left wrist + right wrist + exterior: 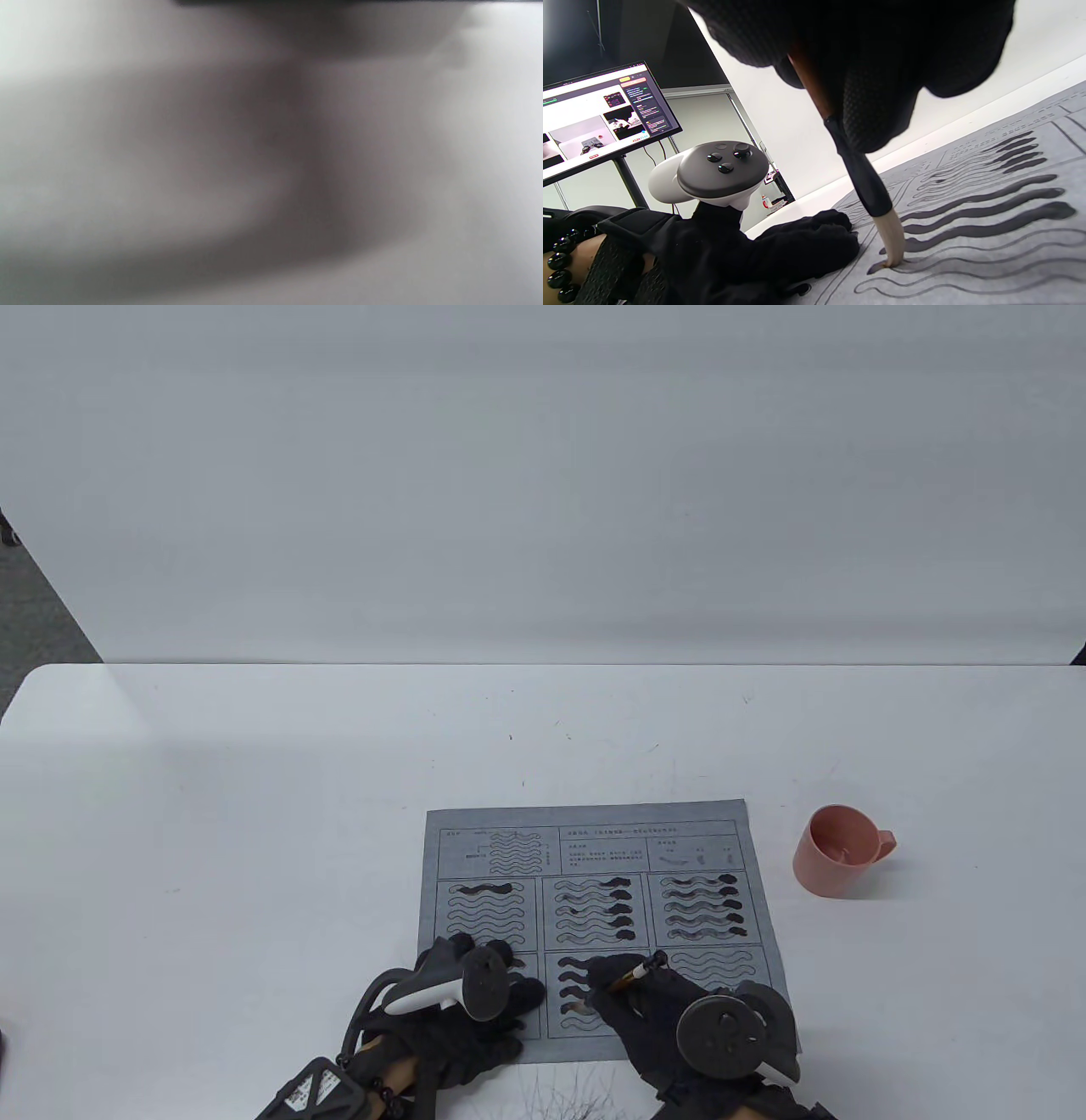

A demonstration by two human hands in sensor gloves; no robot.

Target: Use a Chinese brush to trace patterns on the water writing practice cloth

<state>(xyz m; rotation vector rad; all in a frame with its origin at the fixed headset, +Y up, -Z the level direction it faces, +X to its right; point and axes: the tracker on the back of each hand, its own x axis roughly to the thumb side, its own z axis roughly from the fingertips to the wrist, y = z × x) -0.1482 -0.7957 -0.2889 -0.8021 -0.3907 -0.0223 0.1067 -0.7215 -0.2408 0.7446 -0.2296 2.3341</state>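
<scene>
Right wrist view: right hand (857, 63) pinches Chinese brush (859, 178), pale tip touching practice cloth (594, 848) at left end of fourth wave line, lower middle panel. Left hand (475, 993) lies flat, fingers straight, pressing cloth's near left corner.

Risks: tip pressed too hard, stroke spills beyond outline; cloth creeps if left hand lifts.

Hidden: left wrist view total blur; brush tip covered by hand in table view; pink cup (836, 853) contents unclear.

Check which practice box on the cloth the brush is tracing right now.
The bottom-middle box: the brush tip rests on a wavy line there, below three dark traced lines. The other boxes have no brush on them.
</scene>
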